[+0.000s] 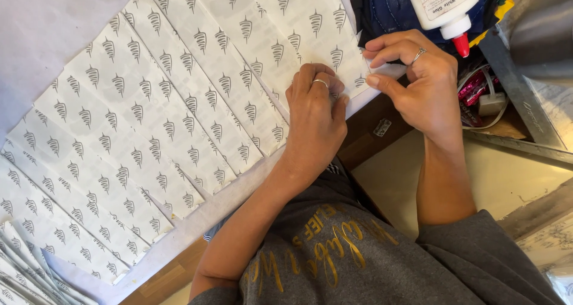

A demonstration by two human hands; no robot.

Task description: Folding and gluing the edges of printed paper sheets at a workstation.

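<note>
Several white paper sheets (179, 96) printed with grey leaf-like marks lie overlapping in a row across the table. My left hand (315, 117), a ring on one finger, presses fingertips down on the corner of the rightmost sheet (310, 24). My right hand (418, 81), also ringed, pinches the edge of that same sheet between thumb and forefinger near the table's edge. The two hands are close together, almost touching.
A white glue bottle (444, 6) with a red tip lies just above my right hand on dark blue cloth (382, 6). A white charger and pink wrappers (483, 96) sit to the right beside a metal rail (525, 102). The wooden table edge (179, 269) runs diagonally.
</note>
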